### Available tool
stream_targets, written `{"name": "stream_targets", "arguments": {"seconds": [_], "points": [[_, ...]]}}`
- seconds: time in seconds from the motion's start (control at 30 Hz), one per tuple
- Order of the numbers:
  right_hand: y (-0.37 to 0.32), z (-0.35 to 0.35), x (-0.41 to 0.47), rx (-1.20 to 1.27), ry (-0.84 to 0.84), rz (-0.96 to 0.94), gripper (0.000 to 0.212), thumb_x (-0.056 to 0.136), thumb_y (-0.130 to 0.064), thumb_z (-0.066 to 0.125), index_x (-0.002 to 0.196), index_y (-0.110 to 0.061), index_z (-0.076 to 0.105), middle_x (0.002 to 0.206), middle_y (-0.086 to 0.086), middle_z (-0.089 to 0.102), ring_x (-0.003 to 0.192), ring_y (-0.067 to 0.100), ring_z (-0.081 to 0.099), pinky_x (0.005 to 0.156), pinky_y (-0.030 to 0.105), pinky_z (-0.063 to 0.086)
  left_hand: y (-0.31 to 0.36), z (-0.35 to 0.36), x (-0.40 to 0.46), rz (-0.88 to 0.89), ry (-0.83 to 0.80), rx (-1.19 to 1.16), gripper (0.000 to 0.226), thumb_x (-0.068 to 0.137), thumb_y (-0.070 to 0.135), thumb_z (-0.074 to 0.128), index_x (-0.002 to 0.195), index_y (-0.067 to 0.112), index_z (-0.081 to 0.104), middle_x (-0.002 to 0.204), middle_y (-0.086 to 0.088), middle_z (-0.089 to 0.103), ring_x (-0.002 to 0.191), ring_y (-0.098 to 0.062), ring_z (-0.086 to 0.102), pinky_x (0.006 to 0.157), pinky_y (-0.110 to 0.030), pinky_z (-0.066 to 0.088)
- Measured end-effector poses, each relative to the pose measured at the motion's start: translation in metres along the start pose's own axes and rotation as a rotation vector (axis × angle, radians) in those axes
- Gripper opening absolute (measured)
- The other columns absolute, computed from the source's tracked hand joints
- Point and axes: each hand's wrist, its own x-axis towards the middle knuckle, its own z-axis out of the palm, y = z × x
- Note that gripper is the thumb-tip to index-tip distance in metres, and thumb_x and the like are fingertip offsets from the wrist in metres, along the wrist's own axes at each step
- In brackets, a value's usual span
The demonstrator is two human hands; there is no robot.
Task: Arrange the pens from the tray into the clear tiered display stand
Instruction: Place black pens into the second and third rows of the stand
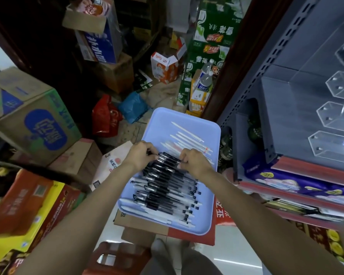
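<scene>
While your two hands work over the blue tray (pixel 187 120), each one has its fingers curled down onto the row of black pens (pixel 167 183) at the tray's middle. Your left hand (pixel 140 155) pinches the cap end of the farthest black pens, and your right hand (pixel 195 162) pinches the other end of the same few pens, so both grip the top of the row from either side. Black pens lie side by side across the tray, running from your hands down toward its near edge. Beyond your fingers a smaller group of white pens (pixel 187 137) lies at a slant on the far half of the tray, and a few more white ones sit along the near-left edge beside the black row. Your tray rests on a flat cardboard box (pixel 143 225) above the floor, not on a counter. To your right, on the grey shelf unit (pixel 270 100), stands the clear tiered display stand (pixel 338 116); its compartments step upward, and no pens show in those you can see. Cardboard cartons (pixel 32 120) crowd the left side, and green drink cases (pixel 211 42) are stacked behind the tray.
</scene>
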Motion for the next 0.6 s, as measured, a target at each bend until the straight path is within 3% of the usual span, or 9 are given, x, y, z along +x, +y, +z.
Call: {"name": "stream_targets", "arguments": {"seconds": [0.27, 0.43, 0.53, 0.6], "points": [[0.003, 0.007, -0.004, -0.028, 0.031, -0.091, 0.017, 0.092, -0.015, 0.059, 0.106, -0.007, 0.057, 0.107, 0.013, 0.059, 0.097, 0.028, 0.058, 0.087, 0.043, 0.049, 0.000, 0.004, -0.006, -0.008, 0.067, -0.200, 0.013, 0.084, 0.010, 0.067, 0.076, 0.018, 0.060, 0.087, 0.000, 0.064, 0.081, -0.014, 0.059, 0.080, -0.027, 0.047], [-0.001, -0.006, -0.007, 0.182, -0.014, -0.042, 0.021, 0.089, -0.014, 0.063, 0.106, -0.002, 0.061, 0.093, 0.009, 0.060, 0.088, 0.020, 0.055, 0.079, 0.027, 0.044, 0.008, 0.001, -0.009, -0.021, 0.123, -0.419, 0.019, 0.083, 0.007, 0.068, 0.073, 0.022, 0.061, 0.084, -0.005, 0.067, 0.083, -0.018, 0.061, 0.080, -0.026, 0.047], [-0.006, -0.020, -0.015, 0.358, 0.063, -0.042, 0.015, 0.089, -0.014, 0.063, 0.100, -0.004, 0.062, 0.085, 0.008, 0.064, 0.086, 0.028, 0.062, 0.080, 0.037, 0.051, 0.025, -0.005, -0.010, -0.021, 0.196, -0.677, 0.012, 0.086, 0.005, 0.064, 0.079, 0.015, 0.063, 0.083, -0.011, 0.064, 0.086, -0.024, 0.063, 0.081, -0.031, 0.052], [-0.010, -0.034, -0.020, 0.433, 0.113, -0.053, 0.010, 0.089, -0.015, 0.064, 0.095, -0.008, 0.062, 0.084, 0.010, 0.065, 0.082, 0.028, 0.062, 0.077, 0.037, 0.052, 0.043, -0.011, -0.009, 0.001, 0.234, -0.815, 0.011, 0.088, 0.003, 0.060, 0.082, 0.012, 0.062, 0.079, -0.010, 0.064, 0.074, -0.013, 0.067, 0.071, -0.022, 0.054]]}}
